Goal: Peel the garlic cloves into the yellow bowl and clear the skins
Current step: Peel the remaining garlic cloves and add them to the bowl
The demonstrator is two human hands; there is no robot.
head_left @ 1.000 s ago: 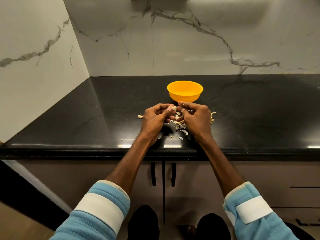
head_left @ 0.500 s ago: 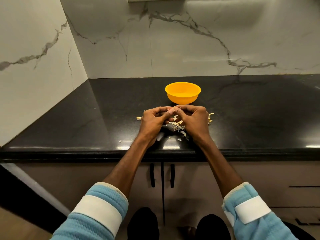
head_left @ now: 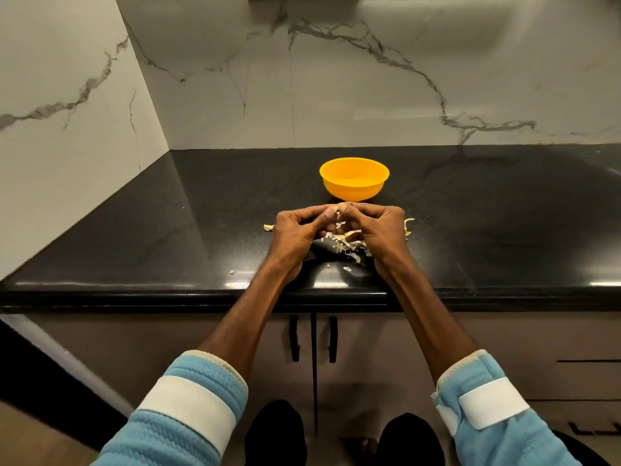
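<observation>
Between the hands [head_left: 295, 235], clove [head_left: 337, 215] mostly hidden

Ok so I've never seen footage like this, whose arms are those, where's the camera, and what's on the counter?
There is no machine here: these are a person's own two arms, seen from a camera worn on their head, looking forward and down. The left hand and right hand meet fingertip to fingertip over a black countertop, pinching something small between them, most likely a garlic clove, though it is mostly hidden. Under and around the hands lies a scatter of papery garlic skins. Just beyond stands a yellow bowl; its contents cannot be made out.
</observation>
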